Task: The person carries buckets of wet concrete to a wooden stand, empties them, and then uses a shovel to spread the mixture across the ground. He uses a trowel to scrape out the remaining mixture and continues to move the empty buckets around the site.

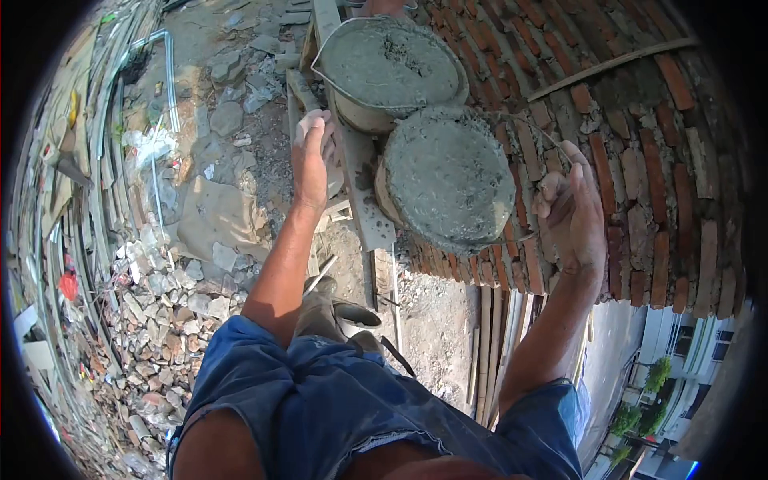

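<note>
Two buckets full of wet grey mortar stand on a plank (pixel 364 204) beside a brick wall. The nearer bucket (pixel 452 180) lies between my hands, and the farther bucket (pixel 388 64) touches it, with a wire handle along its left rim. My left hand (pixel 314 156) is raised left of the buckets, fingers extended upward, holding nothing visible. To the right of the nearer bucket, my right hand (pixel 572 200) has its fingers bent and apart, beside a thin wire handle (pixel 532 124) that runs from that bucket's rim. Whether the fingers touch the wire is unclear.
The brick wall (pixel 668 176) fills the right, with a thin wooden strip (pixel 612 68) on it. Rubble (pixel 168 320) and a flat sack (pixel 216 216) lie below left. Part of another person's foot (pixel 384 8) shows at the top behind the farther bucket.
</note>
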Action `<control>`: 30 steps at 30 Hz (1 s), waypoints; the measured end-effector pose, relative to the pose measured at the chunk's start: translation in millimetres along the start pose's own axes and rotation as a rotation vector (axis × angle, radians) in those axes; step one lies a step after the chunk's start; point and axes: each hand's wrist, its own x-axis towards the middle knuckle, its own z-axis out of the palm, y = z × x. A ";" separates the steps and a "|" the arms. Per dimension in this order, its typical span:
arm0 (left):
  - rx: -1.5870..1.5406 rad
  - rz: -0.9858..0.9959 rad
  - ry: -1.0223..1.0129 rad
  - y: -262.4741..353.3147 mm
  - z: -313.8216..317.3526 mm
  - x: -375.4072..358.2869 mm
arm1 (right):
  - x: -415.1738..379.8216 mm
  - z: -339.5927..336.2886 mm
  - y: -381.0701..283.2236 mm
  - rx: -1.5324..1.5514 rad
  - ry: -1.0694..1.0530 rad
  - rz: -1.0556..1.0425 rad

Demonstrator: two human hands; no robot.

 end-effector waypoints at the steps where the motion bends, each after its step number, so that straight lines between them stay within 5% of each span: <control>1: 0.017 0.029 -0.036 -3.5 0.0 12.6 | 3.8 -5.1 5.0 -0.047 -0.012 0.071; 5: 0.007 0.156 -0.132 -33.9 1.7 55.0 | 57.7 -34.7 20.7 -0.046 0.143 0.111; 7: -0.165 0.311 -0.164 -31.5 19.7 55.5 | 101.3 -48.6 25.6 0.026 -0.125 0.195; 11: -0.031 0.357 -0.299 -28.2 11.0 52.4 | 178.8 -59.9 46.2 -0.025 -0.284 0.263; 16: 0.796 0.523 -0.138 -55.6 7.3 66.0 | 216.0 -43.4 74.6 -0.440 -0.292 0.419; 20: 0.893 0.480 -0.073 -46.3 21.2 69.3 | 242.1 -4.8 83.9 -0.385 -0.434 0.367; 23: 0.896 0.520 -0.065 -60.4 17.2 78.9 | 256.2 23.3 75.0 -0.374 -0.429 0.476; 30: 1.115 0.496 0.059 -84.2 22.8 85.6 | 284.9 53.9 75.9 -0.429 -0.309 0.323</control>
